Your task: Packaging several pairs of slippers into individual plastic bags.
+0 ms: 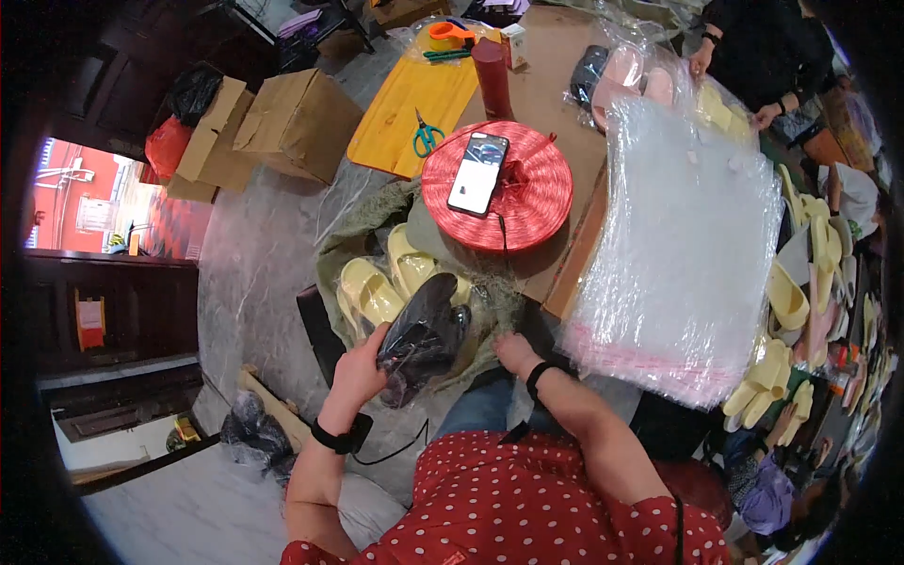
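Note:
My left hand (358,369) grips a pair of black slippers wrapped in a clear plastic bag (424,337), held above a green sack (377,221). Several pale yellow slippers (372,294) lie in that sack just beyond the bag. My right hand (516,352) rests with fingers curled at the sack's near edge, beside the bagged pair; whether it holds anything is hidden. A thick stack of clear plastic bags (683,245) lies to the right of it.
A red spool of twine (527,193) with a phone (478,172) on it stands ahead. Beyond are a yellow board (395,118) with green scissors (426,137), cardboard boxes (297,122), and another person's hands (699,58). Yellow slippers (786,297) pile at the right.

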Available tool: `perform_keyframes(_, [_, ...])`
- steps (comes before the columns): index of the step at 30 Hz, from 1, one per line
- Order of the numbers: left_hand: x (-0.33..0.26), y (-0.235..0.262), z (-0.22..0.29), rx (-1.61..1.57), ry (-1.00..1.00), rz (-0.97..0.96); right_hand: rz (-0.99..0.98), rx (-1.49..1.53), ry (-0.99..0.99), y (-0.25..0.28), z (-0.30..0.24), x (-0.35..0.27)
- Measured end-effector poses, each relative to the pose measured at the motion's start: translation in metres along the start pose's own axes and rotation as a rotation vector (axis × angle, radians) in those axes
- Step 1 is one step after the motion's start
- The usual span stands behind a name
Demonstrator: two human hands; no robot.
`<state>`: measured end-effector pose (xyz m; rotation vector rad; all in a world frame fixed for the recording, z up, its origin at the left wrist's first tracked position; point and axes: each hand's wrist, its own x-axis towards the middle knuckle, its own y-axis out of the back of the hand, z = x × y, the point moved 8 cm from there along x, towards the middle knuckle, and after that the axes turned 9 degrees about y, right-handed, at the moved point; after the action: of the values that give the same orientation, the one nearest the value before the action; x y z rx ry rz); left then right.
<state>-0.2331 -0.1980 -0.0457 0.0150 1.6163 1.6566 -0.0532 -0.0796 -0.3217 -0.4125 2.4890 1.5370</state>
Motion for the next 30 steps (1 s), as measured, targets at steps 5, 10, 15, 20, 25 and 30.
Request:
perform_keyframes(5, [0.015,-0.029,-0.004,-0.016,0.004,-0.076,0.248,0.170,0.159,0.098,-0.029,-0.041])
perform_keyframes(10, [0.072,-0.140,0.048,0.227,-0.229,-0.209,0.415,0.255,0.154,0.151,-0.026,-0.082])
perform_keyframes(15, [0.123,-0.297,0.104,0.242,-0.403,-0.272,0.390,0.320,0.024,0.150,-0.019,-0.097])
perform_keyframes(20, [0.135,-0.440,0.011,-0.263,-0.004,-0.791,0.448,0.288,0.100,0.146,-0.043,-0.090])
perform_keyframes(25, [0.100,-0.283,0.085,-0.543,-0.105,-0.952,0.436,0.555,-0.027,0.171,-0.032,-0.121])
perform_keyframes(30, [0.072,-0.145,0.073,-0.780,0.075,-0.788,0.315,0.793,0.270,0.243,-0.078,-0.174])
